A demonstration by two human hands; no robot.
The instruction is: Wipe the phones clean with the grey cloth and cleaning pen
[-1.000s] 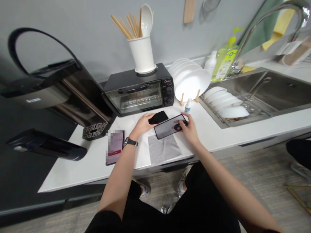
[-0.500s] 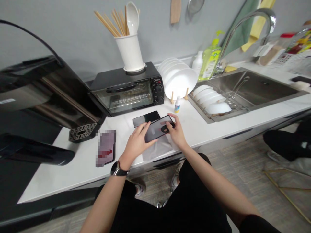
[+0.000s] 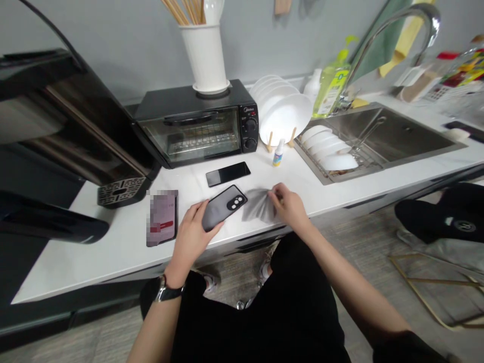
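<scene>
Gripping grey phone case (image 3: 218, 212) in left hand (image 3: 193, 233), near front edge of counter (image 3: 124, 247); pinching cloth (image 3: 257, 205), probably by corner, in right hand (image 3: 290, 204).

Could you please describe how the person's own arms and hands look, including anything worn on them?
Both the left hand and the right hand are ungloved. A watch with a dark strap and silvery case is worn on the left wrist. A black sleeve shows on the right arm, ending near the elbow; the forearm below is bare.
</scene>
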